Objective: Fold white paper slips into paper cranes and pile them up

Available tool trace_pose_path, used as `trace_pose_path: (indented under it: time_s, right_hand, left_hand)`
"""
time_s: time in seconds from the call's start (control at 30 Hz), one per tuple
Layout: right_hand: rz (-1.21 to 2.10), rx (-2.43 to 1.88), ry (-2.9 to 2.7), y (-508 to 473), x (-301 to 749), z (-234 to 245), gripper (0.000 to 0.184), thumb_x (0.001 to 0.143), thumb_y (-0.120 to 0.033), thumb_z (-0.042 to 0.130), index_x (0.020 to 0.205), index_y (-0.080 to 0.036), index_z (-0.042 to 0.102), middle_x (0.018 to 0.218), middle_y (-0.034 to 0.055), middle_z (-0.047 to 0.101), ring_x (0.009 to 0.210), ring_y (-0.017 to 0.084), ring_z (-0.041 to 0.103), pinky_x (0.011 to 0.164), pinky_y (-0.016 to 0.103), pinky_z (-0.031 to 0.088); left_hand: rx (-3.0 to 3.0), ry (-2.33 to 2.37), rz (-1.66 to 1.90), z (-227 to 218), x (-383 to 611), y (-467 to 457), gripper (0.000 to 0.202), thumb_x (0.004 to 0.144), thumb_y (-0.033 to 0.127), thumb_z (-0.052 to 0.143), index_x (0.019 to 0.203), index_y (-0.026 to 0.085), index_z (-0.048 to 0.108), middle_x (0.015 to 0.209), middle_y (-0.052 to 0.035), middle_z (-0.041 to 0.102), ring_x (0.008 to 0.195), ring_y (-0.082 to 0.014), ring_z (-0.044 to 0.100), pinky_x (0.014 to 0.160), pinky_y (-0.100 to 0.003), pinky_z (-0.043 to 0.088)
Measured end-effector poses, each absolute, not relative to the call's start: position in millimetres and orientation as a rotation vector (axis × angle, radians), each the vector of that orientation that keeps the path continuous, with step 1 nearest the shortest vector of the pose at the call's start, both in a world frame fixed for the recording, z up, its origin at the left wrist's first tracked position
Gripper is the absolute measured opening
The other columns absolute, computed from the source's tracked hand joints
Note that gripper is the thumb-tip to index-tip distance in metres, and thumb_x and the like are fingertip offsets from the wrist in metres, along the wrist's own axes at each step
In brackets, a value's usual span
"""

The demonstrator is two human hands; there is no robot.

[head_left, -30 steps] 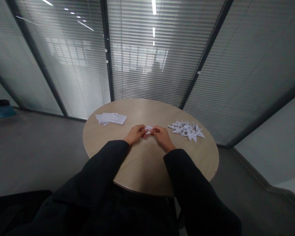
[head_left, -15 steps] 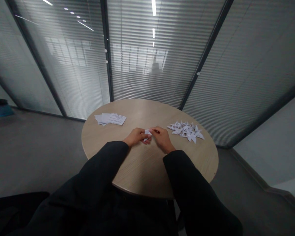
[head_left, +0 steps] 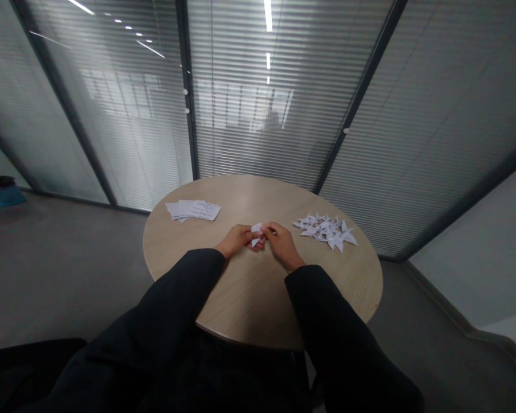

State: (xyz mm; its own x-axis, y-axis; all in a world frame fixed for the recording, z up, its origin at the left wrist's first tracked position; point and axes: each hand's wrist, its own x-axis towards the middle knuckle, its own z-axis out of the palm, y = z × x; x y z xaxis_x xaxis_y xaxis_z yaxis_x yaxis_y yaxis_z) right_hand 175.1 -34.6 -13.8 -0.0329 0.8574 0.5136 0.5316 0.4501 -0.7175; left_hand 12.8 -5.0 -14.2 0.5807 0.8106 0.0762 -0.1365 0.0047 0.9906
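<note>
Folded paper point(head_left: 255, 231), small and white, right there in the middle of the frame, between two hands over the round desk point(head_left: 241, 192)! Sweeping in from the far left edge, a blue container point(head_left: 2, 195) with a dark rim sits on the grey floor point(head_left: 81, 264). Left of centre now, overlapping printed sheets point(head_left: 202, 210) lie on the desk. Next along, the left hand point(head_left: 235, 240) reaches out of a dark sleeve point(head_left: 184, 284), its grip pinching the paper's left side, thumb on top. Facing it, the right hand point(head_left: 282, 245) has its grip pinching the paper's right edge, the fingertips of both hands close together. And right of centre, near that hand, a heap of pointed white paper shapes point(head_left: 327, 230) spreads over the desk, well apart from the sheets.
</note>
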Motion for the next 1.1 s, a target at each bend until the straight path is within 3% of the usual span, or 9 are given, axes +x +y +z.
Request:
trace_pose_path:
  time_s: [0.23, 0.43, 0.57, 0.73, 0.93, 1.1]
  right_hand:
    - [0.318, -1.283, -1.734, -35, 177, -12, 0.03, 0.085, -0.041, 0.053, 0.066, -0.019, 0.061, 0.067, 0.0025, 0.062, 0.069, 0.017, 0.057, 0.069, 0.028, 0.042]
    - [0.558, -1.263, -1.613, -35, 174, -13, 0.035, 0.081, -0.051, 0.055, 0.067, -0.019, 0.06, 0.063, 0.002, 0.062, 0.06, 0.015, 0.056, 0.061, 0.028, 0.044]
    - [0.712, -1.206, -1.574, -32, 174, -16, 0.038, 0.077, -0.056, 0.057, 0.074, -0.018, 0.062, 0.068, 0.0029, 0.064, 0.059, 0.016, 0.058, 0.059, 0.028, 0.046]
    - [0.523, -1.224, -1.71, -35, 178, -11, 0.033, 0.081, -0.048, 0.056, 0.067, -0.018, 0.062, 0.061, 0.001, 0.062, 0.06, 0.015, 0.057, 0.062, 0.028, 0.044]
    - [0.502, -1.245, -1.739, -38, 175, -9, 0.036, 0.08, -0.051, 0.057, 0.067, -0.018, 0.064, 0.061, 0.0008, 0.063, 0.061, 0.015, 0.057, 0.06, 0.026, 0.042]
    - [0.621, -1.232, -1.704, -38, 172, -14, 0.032, 0.082, -0.047, 0.057, 0.072, -0.017, 0.066, 0.064, 0.0013, 0.065, 0.061, 0.015, 0.059, 0.064, 0.027, 0.045]
  left_hand:
    - [1.491, 0.853, 0.957, -8, 7, -2, 0.037, 0.071, 0.047, 0.074, 0.069, 0.011, 0.065, 0.063, -0.0046, 0.066, 0.054, -0.0119, 0.061, 0.061, -0.026, 0.051]
    - [1.693, 0.959, 1.007, -2, 5, -6, 0.035, 0.077, 0.046, 0.066, 0.069, 0.012, 0.066, 0.056, -0.0028, 0.063, 0.051, -0.0117, 0.058, 0.053, -0.022, 0.043]
    - [1.705, 0.973, 1.06, 0, 5, -8, 0.039, 0.076, 0.052, 0.065, 0.069, 0.013, 0.066, 0.058, -0.0035, 0.063, 0.052, -0.0131, 0.058, 0.054, -0.024, 0.043]
    - [1.687, 0.888, 1.089, -4, 5, -7, 0.044, 0.069, 0.057, 0.068, 0.07, 0.013, 0.069, 0.063, -0.0049, 0.065, 0.057, -0.0144, 0.058, 0.057, -0.025, 0.045]
    - [1.563, 0.807, 1.101, -7, 6, -4, 0.041, 0.059, 0.051, 0.077, 0.07, 0.012, 0.071, 0.066, -0.0042, 0.065, 0.061, -0.0132, 0.056, 0.063, -0.026, 0.045]
    - [1.531, 0.785, 1.227, -5, 7, -6, 0.033, 0.063, 0.046, 0.076, 0.066, 0.014, 0.071, 0.066, -0.0034, 0.066, 0.065, -0.0135, 0.056, 0.069, -0.026, 0.043]
